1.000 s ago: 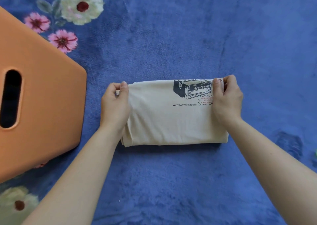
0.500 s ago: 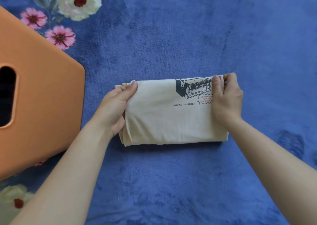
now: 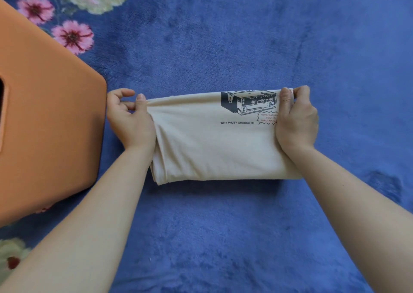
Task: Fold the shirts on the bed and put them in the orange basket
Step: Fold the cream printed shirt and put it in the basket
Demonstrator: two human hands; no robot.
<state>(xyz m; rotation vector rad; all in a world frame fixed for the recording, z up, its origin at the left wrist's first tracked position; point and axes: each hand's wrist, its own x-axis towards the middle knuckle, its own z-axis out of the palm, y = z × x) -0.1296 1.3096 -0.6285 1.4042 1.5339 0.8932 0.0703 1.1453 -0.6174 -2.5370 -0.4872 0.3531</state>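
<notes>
fingers (image 3: 301,91) seemingly pinch both corners of the shirt (image 3: 212,149)

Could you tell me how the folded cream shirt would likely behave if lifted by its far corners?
Probably floppy: the shirt creases beside the left hand. Likely light: the right hand holds its far corner by a pinch alone. Loose layers at its left end may unfold.
</notes>
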